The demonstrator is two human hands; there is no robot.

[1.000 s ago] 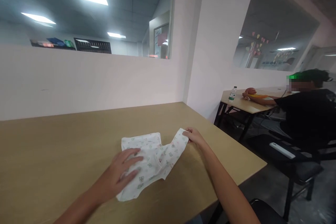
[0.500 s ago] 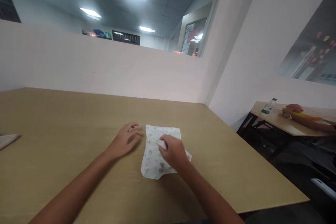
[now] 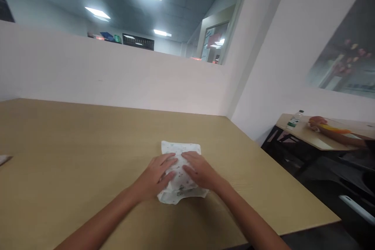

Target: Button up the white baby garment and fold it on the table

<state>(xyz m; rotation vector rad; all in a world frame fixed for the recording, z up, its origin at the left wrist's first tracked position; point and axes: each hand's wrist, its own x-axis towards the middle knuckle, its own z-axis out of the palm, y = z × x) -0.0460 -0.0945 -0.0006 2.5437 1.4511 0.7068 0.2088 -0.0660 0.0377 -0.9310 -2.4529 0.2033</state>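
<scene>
A folded white cloth (image 3: pixel 179 180) with small printed figures lies on the tan tabletop (image 3: pixel 88 156); its exact kind does not show. My left hand (image 3: pixel 158 175) rests over its left side, fingers spread and slightly bent. On the right side, my right hand (image 3: pixel 200 170) lies palm down with its fingers stretched across the fabric. Both hands touch the cloth without gripping it. Parts of its left and right edges are hidden under them, while the top and bottom edges show.
At the far left edge lies the corner of a pale flat item (image 3: pixel 4 159). A white wall (image 3: pixel 123 78) borders the table's far side. To the right, another table (image 3: pixel 310 136) holds a plastic bottle (image 3: pixel 295 119), and a person's arm (image 3: pixel 336 134) rests there.
My left hand has moved right from the bare table onto the cloth. My right hand has let go of a pinched fold and flattened out. The right part of the cloth is now folded inward.
</scene>
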